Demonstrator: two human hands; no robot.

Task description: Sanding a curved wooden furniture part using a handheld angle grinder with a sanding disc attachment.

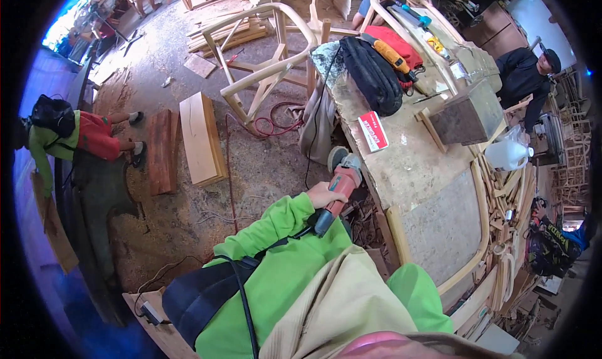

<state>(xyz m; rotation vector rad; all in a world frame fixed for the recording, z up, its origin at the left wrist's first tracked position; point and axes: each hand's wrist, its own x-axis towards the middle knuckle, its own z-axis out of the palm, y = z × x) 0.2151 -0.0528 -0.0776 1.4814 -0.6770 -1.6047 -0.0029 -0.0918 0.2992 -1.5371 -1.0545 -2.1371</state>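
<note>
My left hand is wrapped around the body of a red and grey angle grinder, just off the near left edge of the worktable. The grinder's head points away from me, with a round disc at its far end. A black cord runs back along my front. I cannot tell whether the disc is spinning. On my right, only a green sleeve shows; that hand is out of sight.
On the table lie a red and white box, a black bag, an orange power tool and a dark block. A chair frame and timber stand left. People are at left and right.
</note>
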